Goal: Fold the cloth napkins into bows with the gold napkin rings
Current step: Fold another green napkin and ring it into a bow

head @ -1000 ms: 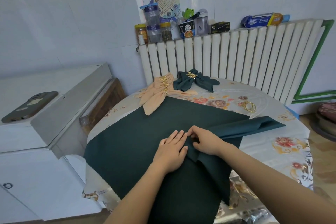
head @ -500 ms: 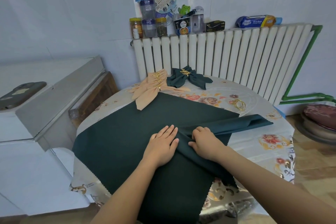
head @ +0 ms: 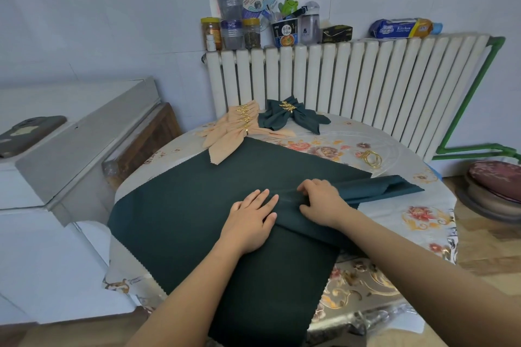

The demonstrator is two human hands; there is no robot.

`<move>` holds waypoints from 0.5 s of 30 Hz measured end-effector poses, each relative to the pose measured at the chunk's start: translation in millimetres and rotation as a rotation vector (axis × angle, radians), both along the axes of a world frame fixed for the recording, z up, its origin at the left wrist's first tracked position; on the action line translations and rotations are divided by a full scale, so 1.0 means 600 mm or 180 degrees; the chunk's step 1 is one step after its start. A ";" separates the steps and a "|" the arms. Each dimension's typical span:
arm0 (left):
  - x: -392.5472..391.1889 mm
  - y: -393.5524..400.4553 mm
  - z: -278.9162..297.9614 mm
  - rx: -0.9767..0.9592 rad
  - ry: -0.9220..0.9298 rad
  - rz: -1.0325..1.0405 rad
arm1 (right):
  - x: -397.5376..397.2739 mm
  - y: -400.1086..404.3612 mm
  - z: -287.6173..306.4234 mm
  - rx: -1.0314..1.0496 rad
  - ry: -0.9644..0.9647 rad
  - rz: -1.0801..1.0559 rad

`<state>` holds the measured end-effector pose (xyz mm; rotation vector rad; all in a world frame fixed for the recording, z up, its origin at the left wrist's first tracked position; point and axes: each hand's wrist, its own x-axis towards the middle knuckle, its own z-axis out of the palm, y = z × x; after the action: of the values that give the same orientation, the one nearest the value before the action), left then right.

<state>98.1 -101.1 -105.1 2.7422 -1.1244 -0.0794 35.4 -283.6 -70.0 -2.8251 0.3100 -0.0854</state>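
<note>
A: Napkin, dark green (head: pixel 180 214), lies spread over the near half of the round worktop (head: pixel 394 155), its near edge hanging off the front.

B: And the hands?

A: From the head view, the left hand (head: pixel 249 222) lies flat on the cloth near the middle, fingers straight and close together, pressing down. The right hand (head: pixel 321 201) sits just beside it to the right, fingers curled, pinching a fold of the same napkin. That fold runs out to the right as a long flap toward the worktop's right edge.

B: Any finished bows?

A: Two groups at the far side, near the radiator (head: pixel 352 79). A stack of peach bows (head: pixel 234 132) with gold rings on the left, its tail overlapping the far edge of the green napkin. Just right of it, a green bow (head: pixel 293 117) with a gold leaf ring.

B: Spare rings?

A: Loose gold rings (head: pixel 371 158) lie on the flowered cover at the far right, apart from the cloth.

B: Anything else?

A: Jars and bottles (head: pixel 234 25) stand on the radiator's top.
</note>
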 end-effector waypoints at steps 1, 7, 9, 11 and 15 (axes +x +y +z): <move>0.000 0.000 -0.001 -0.0009 0.0011 0.0000 | 0.008 -0.005 0.004 -0.0116 -0.0011 -0.0183; -0.002 0.000 -0.001 -0.0039 -0.0004 0.0018 | 0.043 -0.047 0.029 -0.0502 0.1013 -0.0903; -0.001 0.001 -0.002 -0.0036 -0.0015 0.0025 | 0.053 -0.055 0.041 -0.0381 0.1236 -0.0912; -0.001 0.001 -0.002 -0.0026 -0.0004 0.0021 | 0.059 -0.054 0.056 -0.0135 0.1349 -0.0931; -0.001 0.000 0.001 0.0004 0.0013 0.0016 | 0.067 -0.032 0.075 -0.0314 0.1134 -0.0848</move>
<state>97.4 -100.9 -104.5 2.7445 -1.1165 -0.0851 75.7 -303.0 -25.3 -2.8682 0.7793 0.3595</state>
